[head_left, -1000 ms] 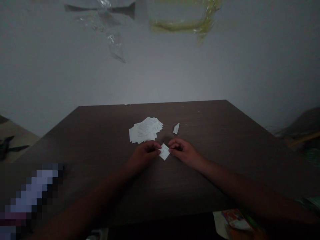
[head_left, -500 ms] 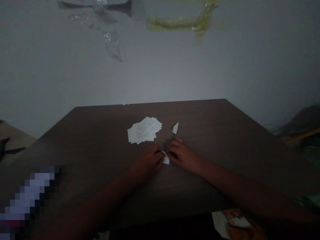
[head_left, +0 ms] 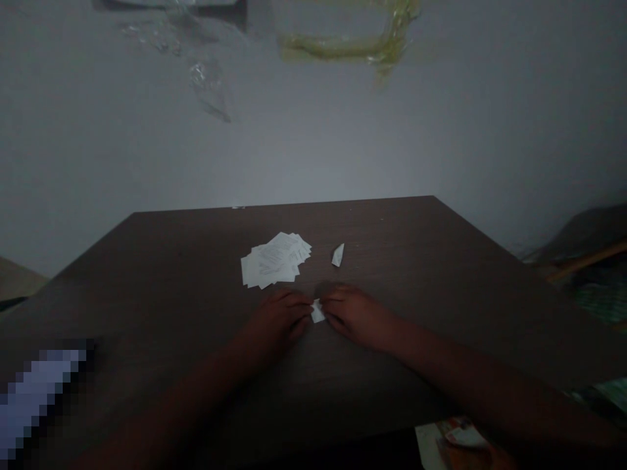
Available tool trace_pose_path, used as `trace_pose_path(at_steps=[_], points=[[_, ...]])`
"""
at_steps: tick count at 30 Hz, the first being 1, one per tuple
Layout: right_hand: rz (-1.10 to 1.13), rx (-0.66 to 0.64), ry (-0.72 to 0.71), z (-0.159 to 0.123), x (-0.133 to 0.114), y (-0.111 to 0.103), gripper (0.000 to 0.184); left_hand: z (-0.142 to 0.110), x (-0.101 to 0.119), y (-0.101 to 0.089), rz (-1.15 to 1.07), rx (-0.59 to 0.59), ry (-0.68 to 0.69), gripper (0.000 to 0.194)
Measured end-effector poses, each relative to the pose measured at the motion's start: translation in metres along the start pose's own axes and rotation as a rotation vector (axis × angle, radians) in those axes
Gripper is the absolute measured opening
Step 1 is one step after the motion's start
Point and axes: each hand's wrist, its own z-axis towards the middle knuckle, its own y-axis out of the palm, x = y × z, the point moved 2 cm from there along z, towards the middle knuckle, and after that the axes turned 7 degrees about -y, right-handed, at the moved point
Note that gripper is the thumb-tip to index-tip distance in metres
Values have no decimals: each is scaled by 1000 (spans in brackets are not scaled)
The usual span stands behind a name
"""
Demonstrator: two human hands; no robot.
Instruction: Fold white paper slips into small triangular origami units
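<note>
A small piece of white paper [head_left: 318,312] lies low over the dark table [head_left: 421,261], between my two hands. My left hand [head_left: 284,315] has its fingers closed on the paper's left edge. From the other side my right hand [head_left: 355,312] pinches the right edge, thumb and fingers close together. Beyond my right hand, a folded piece of paper [head_left: 337,255] rests by itself. Farther left is a spread pile of small white paper slips [head_left: 275,260] with faint print on them.
A pale wall [head_left: 313,130] with yellow tape [head_left: 337,47] and clear tape rises behind the table. At the left front lies a blurred-out, pixelated object [head_left: 39,398]. Below the front edge at right are papers with orange print [head_left: 463,436].
The paper between my hands looks flatter, and its top edge no longer curls up. My hands have shifted slightly. The whole view has moved a little to the right.
</note>
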Motion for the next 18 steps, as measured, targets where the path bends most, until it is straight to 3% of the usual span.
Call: trace_pose_path(at_steps=[5,8,18], points=[[48,-18,10,-1,8,-4,23,-6,13,-7,112,-86,-39,35],[53,-36,30,-1,9,-3,23,-12,20,-6,146,-88,-55,47],[51,-28,110,-2,5,-5,23,-19,20,-10,211,-176,-56,58]])
